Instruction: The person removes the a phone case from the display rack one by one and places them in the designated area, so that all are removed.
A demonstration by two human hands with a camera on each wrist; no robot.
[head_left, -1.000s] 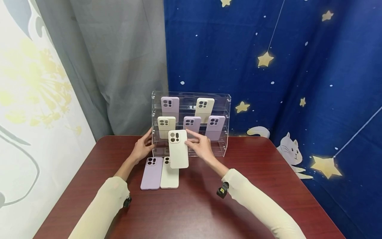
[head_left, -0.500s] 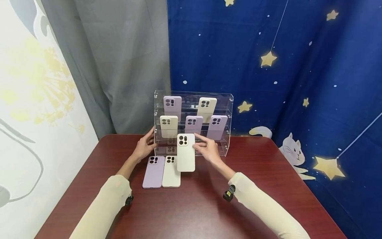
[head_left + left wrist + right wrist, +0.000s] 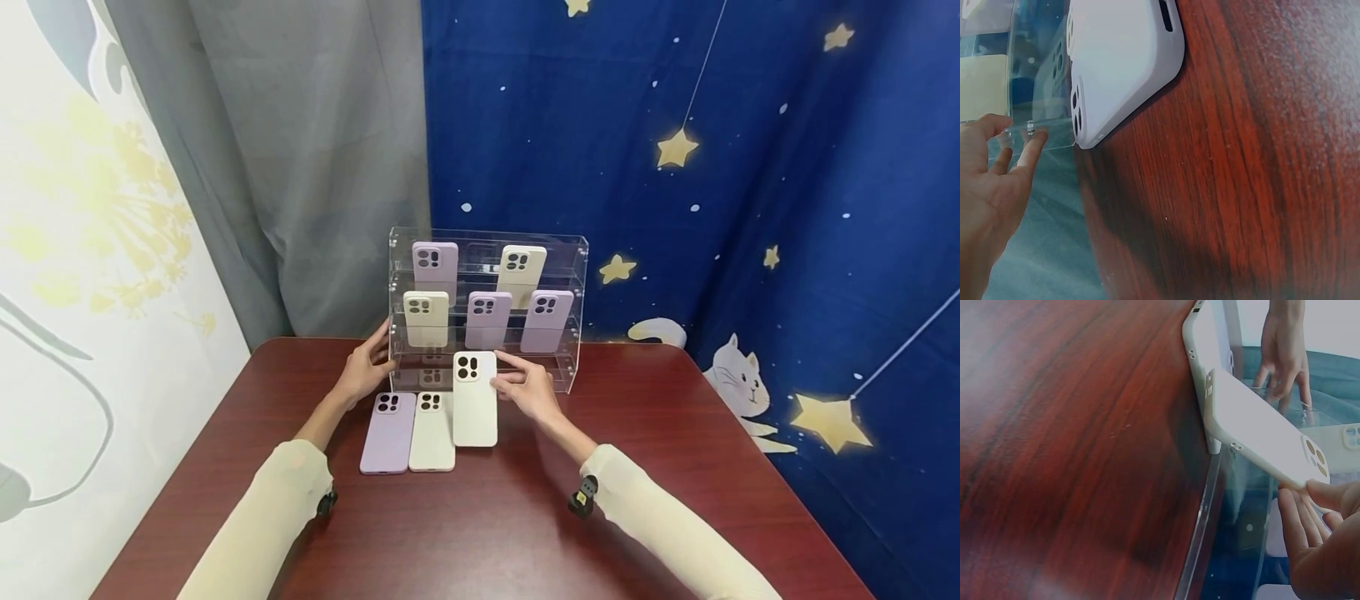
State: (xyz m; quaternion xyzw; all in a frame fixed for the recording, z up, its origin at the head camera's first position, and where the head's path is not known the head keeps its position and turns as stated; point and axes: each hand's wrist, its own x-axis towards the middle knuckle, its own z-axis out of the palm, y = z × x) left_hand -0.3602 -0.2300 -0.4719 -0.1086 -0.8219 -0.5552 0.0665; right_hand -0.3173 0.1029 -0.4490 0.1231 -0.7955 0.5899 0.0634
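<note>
The person's left arm [image 3: 258,517], in a long cream-coloured sleeve, is stretched forward, and the bare left hand [image 3: 365,367] grips with its thumb apart from the fingers. The right arm [image 3: 671,525], sleeved likewise, slants forward and inward, its bare right hand [image 3: 532,390] pinching between thumb and fingers.

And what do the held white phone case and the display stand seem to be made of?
Held white phone case: matte silicone or plastic, perhaps; no sharp highlights, either fits the look. Display stand: likely glossy clear acrylic; the blue curtain shows through and edges glint.
</note>
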